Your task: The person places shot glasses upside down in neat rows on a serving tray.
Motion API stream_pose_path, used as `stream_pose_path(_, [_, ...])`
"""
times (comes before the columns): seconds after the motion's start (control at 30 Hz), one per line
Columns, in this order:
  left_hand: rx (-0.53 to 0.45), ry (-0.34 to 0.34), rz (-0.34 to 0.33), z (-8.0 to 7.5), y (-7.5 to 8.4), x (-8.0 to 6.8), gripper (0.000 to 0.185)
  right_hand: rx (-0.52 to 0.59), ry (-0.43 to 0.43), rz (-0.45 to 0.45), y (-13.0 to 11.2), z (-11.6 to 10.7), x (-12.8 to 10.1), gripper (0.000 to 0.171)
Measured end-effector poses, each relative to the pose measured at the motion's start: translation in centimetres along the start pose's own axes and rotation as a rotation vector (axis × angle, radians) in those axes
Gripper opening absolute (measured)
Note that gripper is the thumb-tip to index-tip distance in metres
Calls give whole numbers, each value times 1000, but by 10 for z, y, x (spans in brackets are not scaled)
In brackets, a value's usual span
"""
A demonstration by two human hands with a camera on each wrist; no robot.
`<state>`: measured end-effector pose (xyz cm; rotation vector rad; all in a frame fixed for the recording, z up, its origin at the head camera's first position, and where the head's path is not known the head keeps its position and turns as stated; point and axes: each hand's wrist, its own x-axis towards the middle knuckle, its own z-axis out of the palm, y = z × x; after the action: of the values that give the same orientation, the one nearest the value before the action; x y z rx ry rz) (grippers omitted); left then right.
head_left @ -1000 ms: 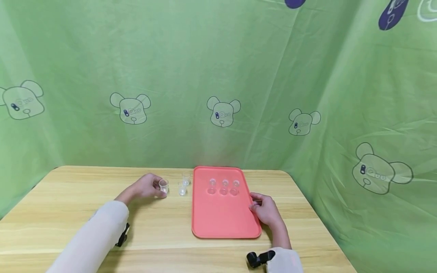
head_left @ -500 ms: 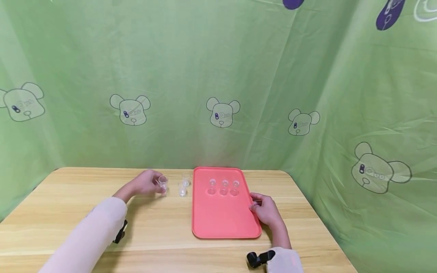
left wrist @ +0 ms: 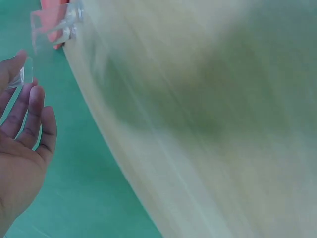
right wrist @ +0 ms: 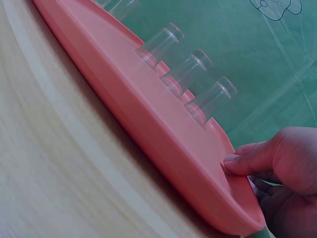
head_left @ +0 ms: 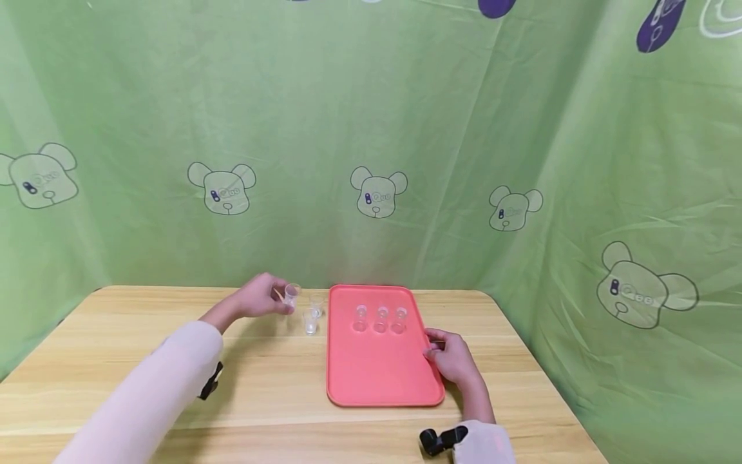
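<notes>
My left hand point(head_left: 259, 296) holds a small clear shot glass point(head_left: 292, 294) off the table, pinched between thumb and fingers. In the left wrist view only part of that glass point(left wrist: 28, 71) shows past the thumb. Two more clear glasses point(head_left: 310, 323) stand upright on the table, between the left hand and a red tray point(head_left: 382, 380). A row of three glasses point(right wrist: 184, 74) sits on the tray, thick bases up. My right hand point(head_left: 455, 357) grips the tray's right edge, thumb on the inner side of the rim point(right wrist: 237, 186).
The tray lies on a light wooden table point(head_left: 278, 386), its far end near the table's back edge. Green cloth point(head_left: 301, 116) with bear-head prints hangs behind and to the right. A black wrist camera point(head_left: 440, 441) is worn on the right sleeve.
The left hand has raised the shot glass from the table and carried it rightward and farther back, toward the two standing glasses. The right hand and tray have stayed put.
</notes>
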<state>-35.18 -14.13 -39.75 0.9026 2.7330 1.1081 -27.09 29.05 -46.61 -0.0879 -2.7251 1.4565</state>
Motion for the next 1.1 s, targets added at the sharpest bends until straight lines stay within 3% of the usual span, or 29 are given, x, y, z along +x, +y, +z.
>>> stream_pose_path(0.23, [-11,-14,28,-1,22,14,34,-8,3,-14,0,-1,0,48])
stream_pose_path(0.5, [14,-34,98,11,49,32,35,-20,-1,-22,0,-1,0,47])
stream_pose_path(0.8, [3,-53,154,35,75,48,38,-9,1,-12,0,0,-1,47])
stream_pose_path(1.1, [60,-102,197,68,96,59,38,1,-2,-32,-2,-1,-1,47])
